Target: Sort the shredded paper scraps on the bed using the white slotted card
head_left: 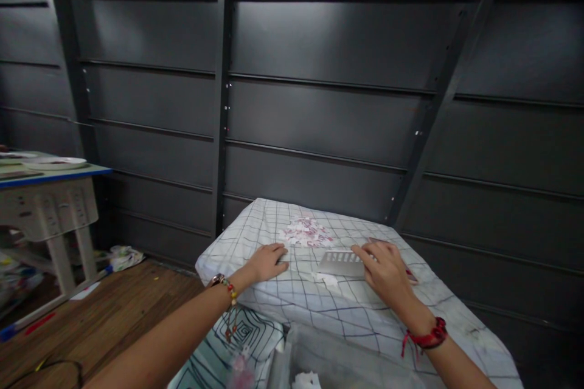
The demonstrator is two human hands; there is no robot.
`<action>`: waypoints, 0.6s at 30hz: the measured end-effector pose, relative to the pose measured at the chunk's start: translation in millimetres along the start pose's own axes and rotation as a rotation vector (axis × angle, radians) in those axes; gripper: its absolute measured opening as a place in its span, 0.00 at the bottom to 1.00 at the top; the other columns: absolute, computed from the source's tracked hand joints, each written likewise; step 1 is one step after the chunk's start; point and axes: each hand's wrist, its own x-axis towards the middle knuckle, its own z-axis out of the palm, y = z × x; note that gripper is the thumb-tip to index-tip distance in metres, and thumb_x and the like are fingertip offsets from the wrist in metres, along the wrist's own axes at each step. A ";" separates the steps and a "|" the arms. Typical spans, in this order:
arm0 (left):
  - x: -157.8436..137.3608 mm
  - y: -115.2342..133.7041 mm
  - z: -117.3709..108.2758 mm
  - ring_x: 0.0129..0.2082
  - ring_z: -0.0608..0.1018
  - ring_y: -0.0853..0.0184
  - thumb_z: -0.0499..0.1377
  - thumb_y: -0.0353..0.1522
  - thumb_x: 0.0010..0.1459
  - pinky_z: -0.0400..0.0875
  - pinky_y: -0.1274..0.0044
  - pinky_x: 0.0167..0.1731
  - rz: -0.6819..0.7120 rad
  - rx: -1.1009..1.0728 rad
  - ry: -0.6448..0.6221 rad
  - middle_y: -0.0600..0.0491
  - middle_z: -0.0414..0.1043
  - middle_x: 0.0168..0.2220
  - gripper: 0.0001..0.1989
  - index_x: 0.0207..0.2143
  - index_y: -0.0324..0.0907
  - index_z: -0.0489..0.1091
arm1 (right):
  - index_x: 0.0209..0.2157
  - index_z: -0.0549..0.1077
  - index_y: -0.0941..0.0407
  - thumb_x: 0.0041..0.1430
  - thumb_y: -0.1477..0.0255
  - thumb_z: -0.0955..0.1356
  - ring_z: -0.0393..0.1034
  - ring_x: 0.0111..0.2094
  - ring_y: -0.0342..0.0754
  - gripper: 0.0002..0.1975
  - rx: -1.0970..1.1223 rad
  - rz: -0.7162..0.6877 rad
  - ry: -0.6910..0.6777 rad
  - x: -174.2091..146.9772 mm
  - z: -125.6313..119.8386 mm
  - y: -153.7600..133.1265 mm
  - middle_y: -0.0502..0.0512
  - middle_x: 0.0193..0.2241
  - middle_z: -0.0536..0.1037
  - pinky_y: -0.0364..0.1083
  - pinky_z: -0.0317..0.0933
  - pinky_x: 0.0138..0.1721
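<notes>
- At right hand (387, 275): white slotted tray (340, 267), fingertips about its right end; grip indeterminable.
- Beneath left hand (267, 262): checked cloth (296, 301); fingers loose, unladen.
- Beyond, between hands: pink-white scraps (306, 233), heaped.

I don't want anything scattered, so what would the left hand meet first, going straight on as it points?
The left hand would probably meet the heap of pink and white bits first, though the hand's height over the checked cloth is unclear.
</notes>
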 end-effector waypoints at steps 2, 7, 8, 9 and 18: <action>-0.1 0.1 -0.1 0.56 0.66 0.56 0.50 0.38 0.60 0.60 0.68 0.53 0.004 -0.006 0.004 0.44 0.65 0.55 0.20 0.50 0.38 0.66 | 0.38 0.72 0.58 0.49 0.85 0.60 0.60 0.33 0.47 0.17 -0.001 -0.017 -0.001 4.4 2.7 -2.0 0.54 0.28 0.71 0.48 0.51 0.38; -0.6 0.4 -0.3 0.56 0.66 0.57 0.50 0.38 0.60 0.60 0.69 0.53 -0.006 -0.005 0.004 0.45 0.65 0.55 0.19 0.51 0.40 0.66 | 0.38 0.72 0.58 0.49 0.86 0.60 0.59 0.33 0.46 0.17 0.015 -0.046 0.005 18.7 14.5 -11.0 0.54 0.28 0.71 0.47 0.49 0.36; -0.8 0.3 -0.1 0.56 0.66 0.57 0.50 0.38 0.60 0.60 0.69 0.53 -0.007 -0.008 0.006 0.45 0.65 0.55 0.19 0.50 0.40 0.66 | 0.38 0.72 0.58 0.49 0.87 0.60 0.59 0.33 0.46 0.17 0.025 -0.051 0.004 21.3 16.4 -13.0 0.54 0.28 0.71 0.47 0.49 0.37; -0.9 0.1 0.0 0.56 0.66 0.57 0.50 0.38 0.60 0.60 0.69 0.53 -0.008 -0.010 0.010 0.45 0.65 0.55 0.19 0.50 0.40 0.66 | 0.38 0.72 0.58 0.49 0.87 0.60 0.59 0.33 0.46 0.17 0.034 -0.057 0.007 23.5 17.7 -14.8 0.53 0.28 0.71 0.47 0.49 0.37; -1.1 0.4 -1.4 0.55 0.67 0.57 0.51 0.38 0.59 0.60 0.69 0.53 -0.002 -0.017 0.011 0.44 0.65 0.55 0.19 0.50 0.38 0.66 | 0.40 0.72 0.58 0.47 0.86 0.61 0.60 0.34 0.47 0.19 0.028 0.018 0.009 16.1 15.2 -12.6 0.54 0.30 0.71 0.47 0.49 0.37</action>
